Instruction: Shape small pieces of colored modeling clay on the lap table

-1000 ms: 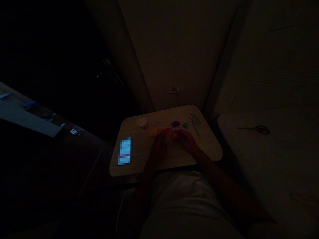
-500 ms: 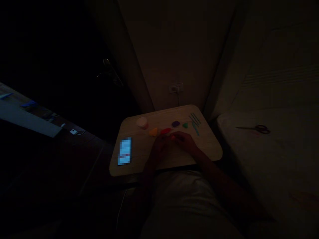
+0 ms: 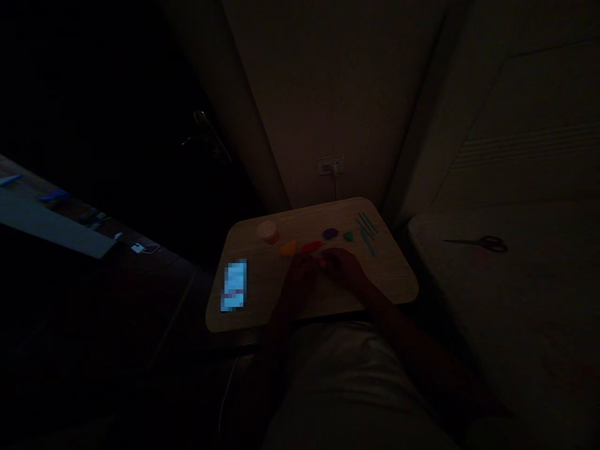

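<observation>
The picture is very dark. My left hand (image 3: 300, 269) and my right hand (image 3: 341, 265) are close together above the wooden table's near half, fingers curled toward each other. A small reddish lump (image 3: 323, 264), seemingly modelling clay, shows at my right fingertips. Whatever lies in my left fingers is hidden. Just beyond the hands lie a red clay piece (image 3: 311, 247), an orange clay piece (image 3: 288, 249), a purple clay lump (image 3: 330, 234) and a green clay lump (image 3: 348, 236). Several thin blue-green tools (image 3: 368, 242) lie to the right.
A small tub (image 3: 267, 232) stands at the table's back left. A lit phone (image 3: 234, 285) lies at the left on the tabletop (image 3: 389, 284). Scissors (image 3: 485, 242) rest on the pale surface at right. A plugged socket (image 3: 330, 165) is on the wall behind.
The scene's lighting has shifted and the red glow on my hands has dimmed. The reddish lump at my right fingertips has moved slightly left and nearer. Otherwise things stay put.
</observation>
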`<state>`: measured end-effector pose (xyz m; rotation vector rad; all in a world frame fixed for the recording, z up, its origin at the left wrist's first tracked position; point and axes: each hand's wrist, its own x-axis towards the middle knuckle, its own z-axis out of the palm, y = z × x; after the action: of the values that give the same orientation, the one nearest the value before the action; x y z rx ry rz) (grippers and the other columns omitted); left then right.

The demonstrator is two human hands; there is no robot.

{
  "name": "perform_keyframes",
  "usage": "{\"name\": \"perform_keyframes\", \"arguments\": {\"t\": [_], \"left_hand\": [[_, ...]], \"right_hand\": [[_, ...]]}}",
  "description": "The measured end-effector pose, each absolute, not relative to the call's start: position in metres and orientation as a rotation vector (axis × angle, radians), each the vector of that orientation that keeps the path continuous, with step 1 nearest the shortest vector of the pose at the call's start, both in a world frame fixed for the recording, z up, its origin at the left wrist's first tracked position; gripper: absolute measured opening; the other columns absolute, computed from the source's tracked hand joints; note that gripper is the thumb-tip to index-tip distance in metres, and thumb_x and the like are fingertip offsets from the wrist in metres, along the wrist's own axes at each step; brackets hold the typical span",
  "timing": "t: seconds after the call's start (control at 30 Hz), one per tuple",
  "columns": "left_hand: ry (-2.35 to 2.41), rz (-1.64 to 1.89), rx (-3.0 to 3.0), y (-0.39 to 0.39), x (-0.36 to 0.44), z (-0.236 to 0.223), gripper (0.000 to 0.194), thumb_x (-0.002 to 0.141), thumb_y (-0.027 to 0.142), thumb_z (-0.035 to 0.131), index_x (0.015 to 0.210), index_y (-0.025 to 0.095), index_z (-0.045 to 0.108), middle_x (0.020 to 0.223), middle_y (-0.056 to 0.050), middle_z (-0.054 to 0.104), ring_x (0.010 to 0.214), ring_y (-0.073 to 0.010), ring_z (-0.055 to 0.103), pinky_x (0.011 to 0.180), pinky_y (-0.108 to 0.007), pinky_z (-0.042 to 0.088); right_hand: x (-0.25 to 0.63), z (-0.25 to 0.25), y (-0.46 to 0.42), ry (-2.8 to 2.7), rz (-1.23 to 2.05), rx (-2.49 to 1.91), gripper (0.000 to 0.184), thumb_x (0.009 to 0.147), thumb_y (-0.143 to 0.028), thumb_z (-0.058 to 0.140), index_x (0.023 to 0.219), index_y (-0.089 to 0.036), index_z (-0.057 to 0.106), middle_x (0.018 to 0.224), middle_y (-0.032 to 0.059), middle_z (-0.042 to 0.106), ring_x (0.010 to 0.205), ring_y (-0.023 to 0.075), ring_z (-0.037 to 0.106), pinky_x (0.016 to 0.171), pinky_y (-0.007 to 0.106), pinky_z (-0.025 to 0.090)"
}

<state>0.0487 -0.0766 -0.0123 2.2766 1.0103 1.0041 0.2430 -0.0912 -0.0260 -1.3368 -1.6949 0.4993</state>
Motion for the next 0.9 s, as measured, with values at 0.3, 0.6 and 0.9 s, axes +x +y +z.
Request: {"name": "perform_keyframes", "arguments": {"t": [0.3, 0.6, 0.9], "left_hand": [[1.074, 1.007, 2.251, -0.079, 0.051, -0.006, 0.017, 0.1, 0.022, 0.054, 0.108, 0.021, 0.068, 0.115, -0.008, 0.064, 0.113, -0.022, 0.059, 0.106, -0.041, 0.049], [1.051, 1.032, 2.22, -0.077, 0.05, -0.006, 0.014, 0.099, 0.022, 0.055, 0.107, 0.021, 0.067, 0.112, -0.007, 0.064, 0.109, -0.0214, 0.06, 0.102, -0.04, 0.05], [1.068, 1.023, 2.193, -0.079, 0.052, 0.0, 0.014, 0.1, 0.023, 0.053, 0.106, 0.02, 0.066, 0.111, -0.008, 0.065, 0.108, -0.0212, 0.061, 0.102, -0.041, 0.05]], "right_hand": [[0.243, -0.024, -0.091, -1.785, 0.467, -1.341, 0.013, 0.09, -0.028, 0.07, 0.095, -0.018, 0.075, 0.096, 0.01, 0.075, 0.09, 0.0238, 0.066, 0.087, 0.037, 0.049], [0.237, -0.022, -0.091, -1.866, 0.381, -1.387, 0.015, 0.095, -0.029, 0.064, 0.094, -0.018, 0.073, 0.097, 0.0103, 0.072, 0.093, 0.0241, 0.062, 0.087, 0.036, 0.047], [0.233, -0.02, -0.091, -1.907, 0.322, -1.43, 0.016, 0.096, -0.029, 0.062, 0.091, -0.018, 0.072, 0.095, 0.0102, 0.07, 0.093, 0.0237, 0.06, 0.086, 0.035, 0.047]]}}
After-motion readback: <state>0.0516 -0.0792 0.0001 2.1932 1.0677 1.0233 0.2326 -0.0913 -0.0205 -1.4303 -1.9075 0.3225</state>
